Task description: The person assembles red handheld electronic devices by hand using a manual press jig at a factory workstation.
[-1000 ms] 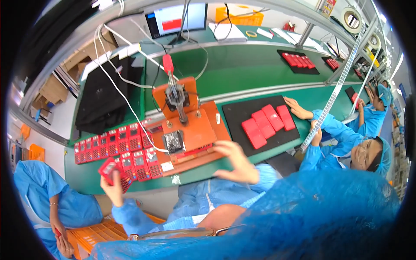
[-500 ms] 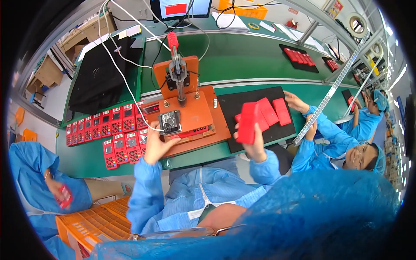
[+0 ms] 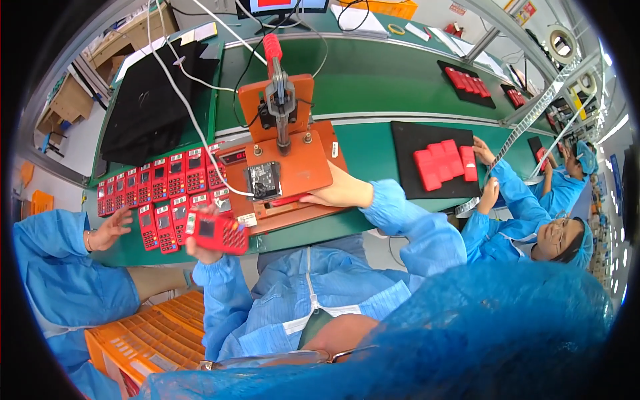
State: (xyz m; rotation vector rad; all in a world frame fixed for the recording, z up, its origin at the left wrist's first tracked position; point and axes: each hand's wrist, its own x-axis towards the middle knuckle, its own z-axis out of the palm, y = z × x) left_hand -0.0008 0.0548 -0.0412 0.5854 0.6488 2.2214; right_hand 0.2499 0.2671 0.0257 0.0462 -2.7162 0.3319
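Note:
My left hand [image 3: 205, 252] holds a red handheld terminal [image 3: 217, 231] with a small screen and keypad, tilted in front of the bench's near edge. My right hand [image 3: 343, 189] reaches in from the right under the orange top plate [image 3: 303, 167] of a clamp fixture. Its fingers close on the end of a red terminal [image 3: 287, 200] lying in the fixture; the plate hides most of that terminal. The toggle clamp [image 3: 280, 100] with a red grip stands above the plate. A black circuit board [image 3: 264, 180] with a cable sits on the plate's left side.
Rows of red terminals [image 3: 159, 180] lie left of the fixture. A black mat [image 3: 417, 133] with several red terminals lies right, a co-worker's hand [image 3: 483, 151] at its edge. Another person's hand [image 3: 112, 230] is at the left. An orange crate [image 3: 153, 333] stands below.
My right hand has brought its red terminal from the mat to the fixture. My left hand has left the fixture and now holds a terminal. The black mat has shifted right.

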